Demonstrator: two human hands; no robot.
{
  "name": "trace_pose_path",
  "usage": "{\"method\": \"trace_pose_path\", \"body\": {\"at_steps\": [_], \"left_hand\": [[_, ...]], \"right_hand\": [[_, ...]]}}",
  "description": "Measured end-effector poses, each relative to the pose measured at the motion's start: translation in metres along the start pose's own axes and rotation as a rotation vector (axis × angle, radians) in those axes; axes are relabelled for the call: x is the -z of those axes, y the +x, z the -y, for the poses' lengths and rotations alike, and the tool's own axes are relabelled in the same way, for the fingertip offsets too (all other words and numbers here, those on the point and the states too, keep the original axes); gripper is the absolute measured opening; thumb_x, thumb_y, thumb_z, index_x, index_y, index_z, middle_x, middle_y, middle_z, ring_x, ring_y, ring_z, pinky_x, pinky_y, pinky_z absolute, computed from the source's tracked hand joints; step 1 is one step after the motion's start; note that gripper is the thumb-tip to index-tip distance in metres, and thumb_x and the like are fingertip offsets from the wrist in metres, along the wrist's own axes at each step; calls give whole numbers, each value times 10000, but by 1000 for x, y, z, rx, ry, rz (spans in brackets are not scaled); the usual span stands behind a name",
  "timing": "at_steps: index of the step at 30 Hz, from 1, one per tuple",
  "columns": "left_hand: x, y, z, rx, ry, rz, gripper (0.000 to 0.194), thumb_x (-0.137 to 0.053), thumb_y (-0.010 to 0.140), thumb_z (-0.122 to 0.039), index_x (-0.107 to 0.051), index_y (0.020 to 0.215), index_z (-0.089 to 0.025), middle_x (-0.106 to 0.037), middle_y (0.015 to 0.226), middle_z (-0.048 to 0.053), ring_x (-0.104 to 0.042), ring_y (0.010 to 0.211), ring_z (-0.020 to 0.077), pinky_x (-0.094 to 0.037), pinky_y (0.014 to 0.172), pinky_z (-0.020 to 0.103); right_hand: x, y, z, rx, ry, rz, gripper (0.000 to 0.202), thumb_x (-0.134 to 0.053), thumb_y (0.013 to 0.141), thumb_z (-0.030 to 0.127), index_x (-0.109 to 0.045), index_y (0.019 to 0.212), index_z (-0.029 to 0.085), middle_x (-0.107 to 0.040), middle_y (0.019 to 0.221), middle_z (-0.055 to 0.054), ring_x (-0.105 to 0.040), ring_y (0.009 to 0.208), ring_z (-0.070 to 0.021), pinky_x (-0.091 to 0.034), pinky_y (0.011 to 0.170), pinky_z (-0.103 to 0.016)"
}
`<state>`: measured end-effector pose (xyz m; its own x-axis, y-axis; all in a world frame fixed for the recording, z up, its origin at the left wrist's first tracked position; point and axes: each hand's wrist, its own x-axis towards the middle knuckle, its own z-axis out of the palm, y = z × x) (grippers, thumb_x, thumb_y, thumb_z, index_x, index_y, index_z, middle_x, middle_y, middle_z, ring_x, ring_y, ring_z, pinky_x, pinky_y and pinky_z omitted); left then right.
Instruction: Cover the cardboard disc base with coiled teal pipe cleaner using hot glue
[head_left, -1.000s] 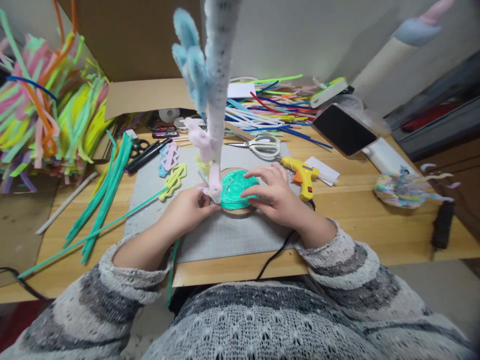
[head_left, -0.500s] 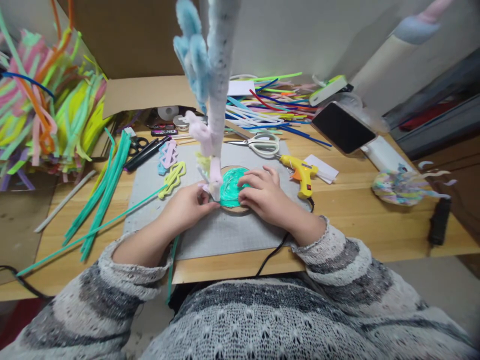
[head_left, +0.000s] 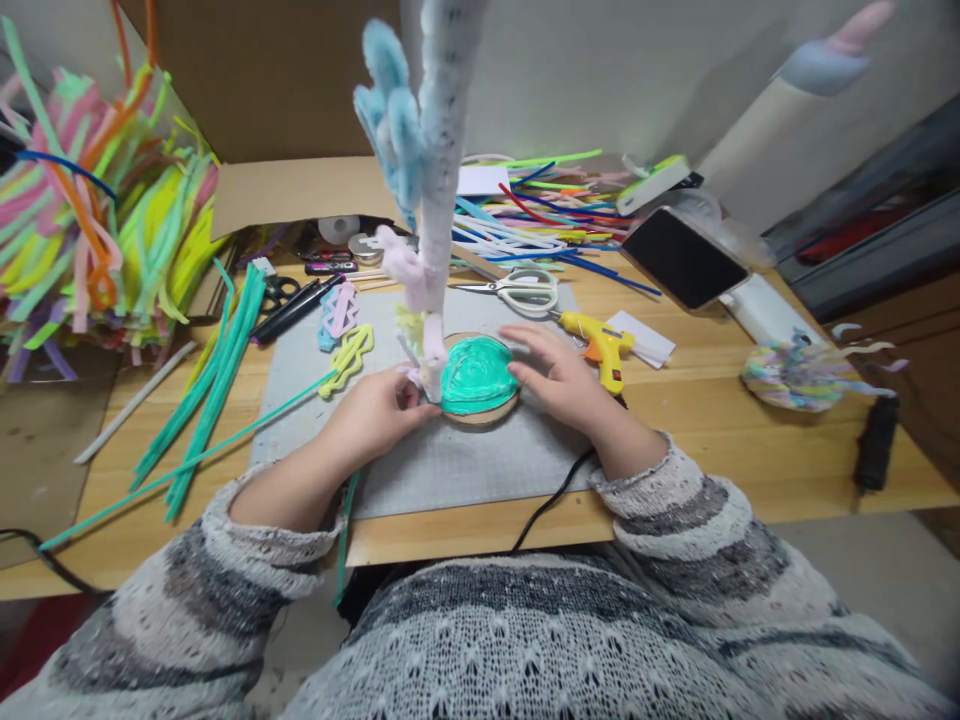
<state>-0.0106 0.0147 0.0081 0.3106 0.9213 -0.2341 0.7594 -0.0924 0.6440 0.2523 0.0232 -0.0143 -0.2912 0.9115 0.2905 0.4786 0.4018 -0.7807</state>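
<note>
Though slender, white post (head_left: 441, 200) beside green disc (head_left: 478, 376).

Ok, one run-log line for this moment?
left hand: at white stem's foot | right hand: open, at green disc's right edge | white-handled scissors: beyond disc

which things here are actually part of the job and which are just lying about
At the hands:
- green-topped disc, right hand at its edge
- white post, left hand by its foot
- likely also the matching green strips and yellow glue gun

Apparently lying about:
- phone
- black pens
- grey stick
</note>
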Motion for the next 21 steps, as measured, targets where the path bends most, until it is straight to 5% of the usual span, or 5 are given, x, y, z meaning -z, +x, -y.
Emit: {"method": "trace_pose_path", "body": {"at_steps": [5, 13, 21], "left_hand": [[0, 0, 1, 2, -15, 3, 451, -683, 778, -412, -629, 1143, -153, -544, 651, -27, -508, 587, 145, -341, 565, 258], [1, 0, 1, -20, -4, -2, 410, -698, 781, -368, -637, 1126, -155, -536, 639, -34, -493, 586, 139, -348, 577, 256], [3, 2, 2, -64, 38, 9, 364, -679, 809, -349, -632, 1117, -161, -550, 654, -29, -519, 631, 152, -371, 627, 270]], "right_hand": [[-2, -5, 3, -5, -45, 345, 580, -550, 900, 315, -418, 1462, 258, -312, 1585, -71, -232, 1480, -230, -209, 1207, -511], [-6, -4, 11, -96, -159, 387, 657, -519, 905, 245, -291, 1520, 296, -251, 1608, -51, -154, 1499, -245, -56, 1194, -605], [-6, -6, 19, -108, -256, 432, 603, -511, 907, 255, -354, 1488, 297, -256, 1606, -80, -159, 1494, -301, 29, 1131, -698]]}}
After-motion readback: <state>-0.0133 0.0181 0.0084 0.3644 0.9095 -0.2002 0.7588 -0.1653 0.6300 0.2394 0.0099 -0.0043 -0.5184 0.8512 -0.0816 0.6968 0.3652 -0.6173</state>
